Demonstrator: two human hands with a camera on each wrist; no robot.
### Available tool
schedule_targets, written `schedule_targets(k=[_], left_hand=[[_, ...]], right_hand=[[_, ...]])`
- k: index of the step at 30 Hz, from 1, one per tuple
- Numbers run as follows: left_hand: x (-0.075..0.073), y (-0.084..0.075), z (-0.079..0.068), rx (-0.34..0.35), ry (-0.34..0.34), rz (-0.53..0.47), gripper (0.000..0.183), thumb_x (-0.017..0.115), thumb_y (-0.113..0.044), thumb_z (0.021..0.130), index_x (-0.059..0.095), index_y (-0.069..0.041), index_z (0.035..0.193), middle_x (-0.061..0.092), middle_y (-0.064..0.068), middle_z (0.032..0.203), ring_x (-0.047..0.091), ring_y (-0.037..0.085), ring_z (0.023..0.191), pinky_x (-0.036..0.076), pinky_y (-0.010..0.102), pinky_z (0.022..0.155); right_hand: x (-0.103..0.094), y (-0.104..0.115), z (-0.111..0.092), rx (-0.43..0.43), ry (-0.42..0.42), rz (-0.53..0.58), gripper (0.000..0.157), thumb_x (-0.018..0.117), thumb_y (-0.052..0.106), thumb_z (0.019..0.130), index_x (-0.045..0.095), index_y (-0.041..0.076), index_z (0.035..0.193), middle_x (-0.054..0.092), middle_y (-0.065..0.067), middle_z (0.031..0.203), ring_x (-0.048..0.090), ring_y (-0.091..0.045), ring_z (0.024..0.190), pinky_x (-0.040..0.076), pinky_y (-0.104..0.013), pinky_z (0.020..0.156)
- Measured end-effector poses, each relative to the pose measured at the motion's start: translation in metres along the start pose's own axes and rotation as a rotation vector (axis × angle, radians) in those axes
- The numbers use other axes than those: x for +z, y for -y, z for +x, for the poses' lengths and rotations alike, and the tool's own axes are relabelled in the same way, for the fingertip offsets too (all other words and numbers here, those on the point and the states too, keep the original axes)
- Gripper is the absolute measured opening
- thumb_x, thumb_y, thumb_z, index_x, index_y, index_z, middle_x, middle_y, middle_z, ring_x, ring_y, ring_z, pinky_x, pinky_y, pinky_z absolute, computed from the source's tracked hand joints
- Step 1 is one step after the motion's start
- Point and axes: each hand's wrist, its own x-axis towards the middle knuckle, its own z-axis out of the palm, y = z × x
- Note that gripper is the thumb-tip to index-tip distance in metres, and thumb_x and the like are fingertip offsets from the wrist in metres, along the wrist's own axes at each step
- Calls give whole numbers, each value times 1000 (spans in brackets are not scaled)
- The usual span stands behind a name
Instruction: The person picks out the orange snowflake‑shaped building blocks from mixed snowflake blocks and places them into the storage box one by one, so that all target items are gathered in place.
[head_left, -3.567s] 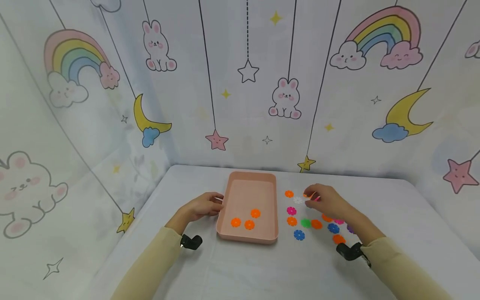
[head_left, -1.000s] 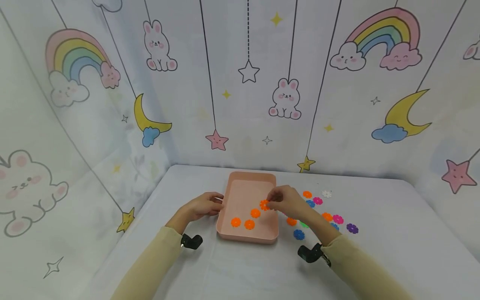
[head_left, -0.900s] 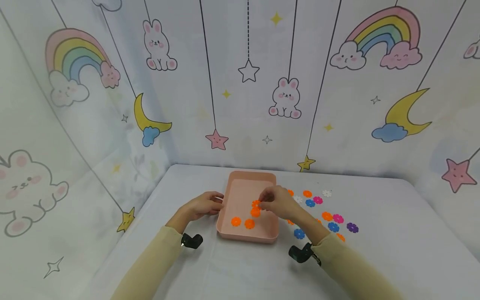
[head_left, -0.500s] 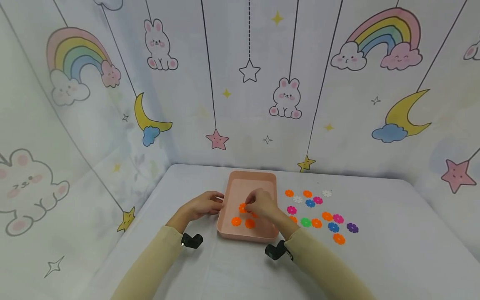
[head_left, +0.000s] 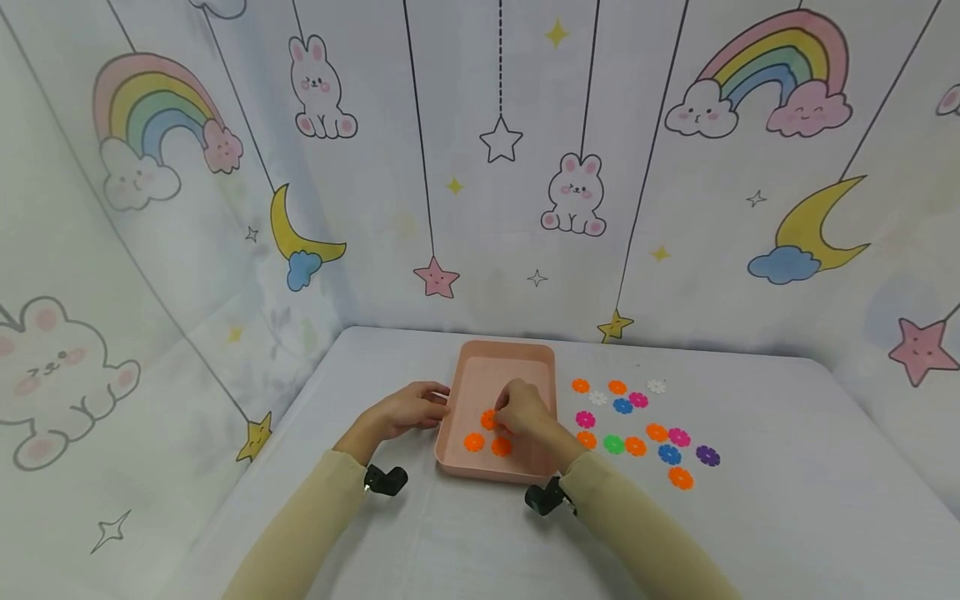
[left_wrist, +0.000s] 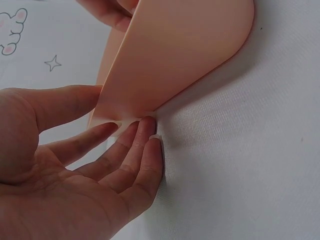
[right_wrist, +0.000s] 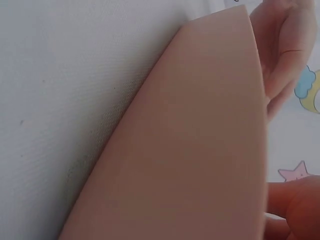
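Note:
My left hand (head_left: 414, 407) rests at the left side of a pink tray (head_left: 502, 371). In the left wrist view its thumb meets the rim and the loosely extended fingers touch the outer wall low down. Inside the tray, my right hand (head_left: 525, 408) pinches an orange flower-shaped notched disc (head_left: 488, 419) close over the floor. Two more orange discs lie near the front, one at the left (head_left: 474, 442) and one beside the hand (head_left: 501, 447). The right hand covers part of the tray floor. The tray wall (right_wrist: 190, 125) hides most of that hand in the right wrist view.
Right of the tray, loose notched discs are scattered on the white-covered table (head_left: 787, 467): several orange, several blue and pink, plus a green disc (head_left: 613, 444), a purple disc (head_left: 708, 456) and white discs (head_left: 656, 387). A printed curtain (head_left: 360, 192) stands behind and at the left.
My right hand has gone from the loose discs leftward into the tray, bringing an orange disc and lowering it. It now covers a disc that showed there before. The left hand stays at the tray.

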Motion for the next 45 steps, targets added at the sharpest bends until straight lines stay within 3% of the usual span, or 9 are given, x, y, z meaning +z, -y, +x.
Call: schedule_targets(k=[5,11,19,26,30,38,45], left_hand=[[0,0,0,6,0,0,51,65,-8,97,48,4,144,58,21,138,65,23,107,54,43,98],[-1,1,0,4,2,3,53,65,-8,97,47,5,145,58,22,138,65,23,108,54,43,98],[-1,3,-1,-14,-18,1,52,66,-9,96,49,3,144,59,20,136,65,24,107,54,41,97],[0,3,-3,-4,-3,-1,53,65,-8,97,47,5,145,57,22,139,64,26,110,53,44,100],[1,2,-4,0,5,-2,53,65,-8,97,46,5,145,57,23,139,64,26,110,53,44,100],[3,0,-4,-11,-1,12,53,65,-9,97,46,4,146,57,22,139,64,26,111,54,41,98],[3,-2,-2,-6,-6,16,53,64,-8,97,47,4,145,58,21,138,64,25,110,53,44,100]], right_hand=[[-8,1,-4,-47,-30,-75,8,75,-3,82,68,-2,84,63,-7,75,58,-16,63,53,-26,60],[-28,3,-18,-83,4,-116,11,77,6,87,68,1,92,63,-6,86,58,-20,77,55,-33,73],[-61,-9,-41,-120,38,-121,16,74,12,91,68,2,103,65,-4,95,61,-20,84,57,-33,72],[-102,-42,-55,-254,54,-183,22,75,13,92,69,0,109,69,-10,104,63,-21,93,57,-35,79],[-129,-65,-64,-289,59,-224,25,76,16,92,69,2,111,69,-10,107,62,-20,95,55,-35,82],[-171,-103,-79,-233,83,-253,31,77,18,92,68,1,116,68,-9,107,62,-23,98,58,-37,84],[-191,-143,-76,-159,82,-272,33,75,17,93,66,-2,118,68,-11,109,62,-26,100,59,-43,86]])
